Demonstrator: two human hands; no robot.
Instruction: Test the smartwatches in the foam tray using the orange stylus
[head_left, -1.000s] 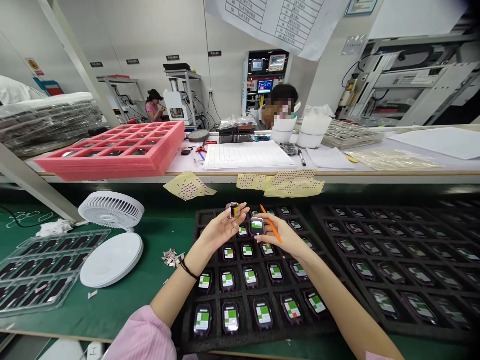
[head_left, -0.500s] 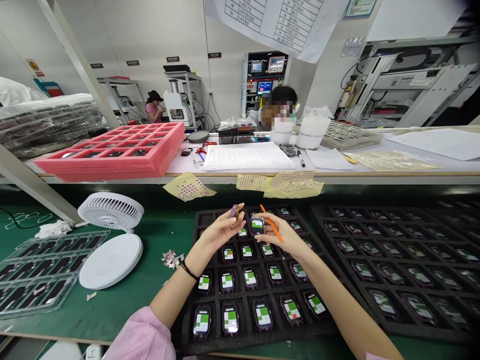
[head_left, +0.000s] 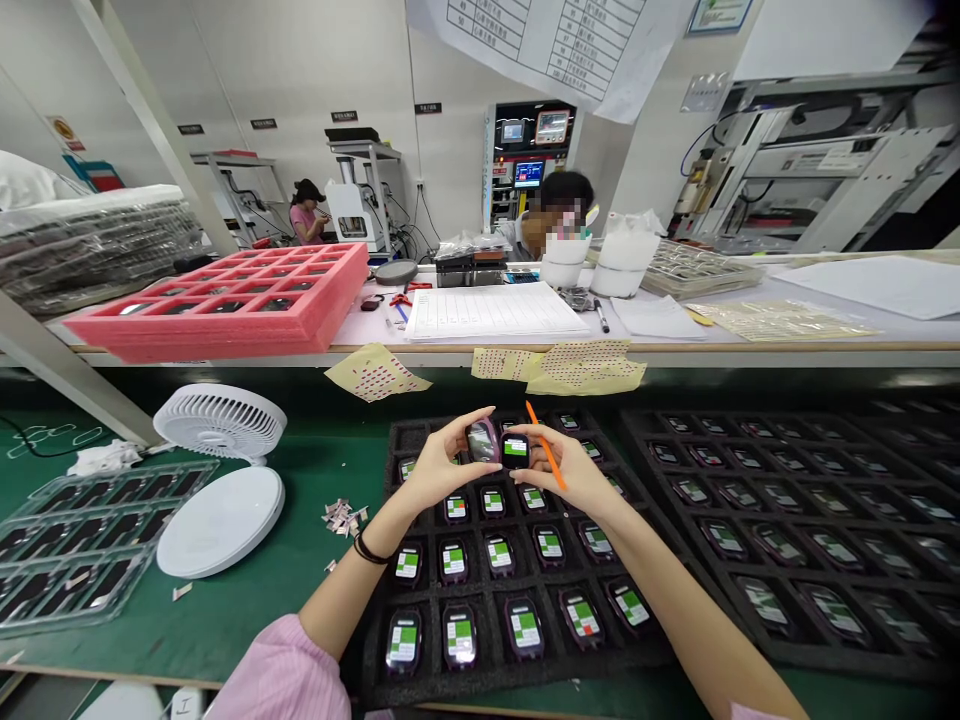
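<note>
Three trays lie on the green mat before me. At my nine o'clock sits a clear plastic tray (head_left: 75, 540), with a white fan (head_left: 221, 420) at ten o'clock and a small heap of paper scraps (head_left: 343, 515) nearer in. My left hand (head_left: 450, 465), a black hair tie (head_left: 371, 550) on its wrist, comes in from a pink sleeve (head_left: 281, 675) at seven o'clock. It closes narrowly on a dark, glossy watch-like unit (head_left: 484, 441), held by the edges at twelve o'clock. Just beside that, my right hand (head_left: 574, 470) pinches a second unit (head_left: 515, 451) with a green-and-white screen, and an orange stick (head_left: 547, 460) lies along the same hand. Both units are held above a black foam tray (head_left: 367, 670) with rows of similar units in its pockets. Another black foam tray (head_left: 825, 670) spreads toward three o'clock. The step in hand looks like handling both units side by side; the next move calls for a steady pinch, with the right hand also carrying the stick.
</note>
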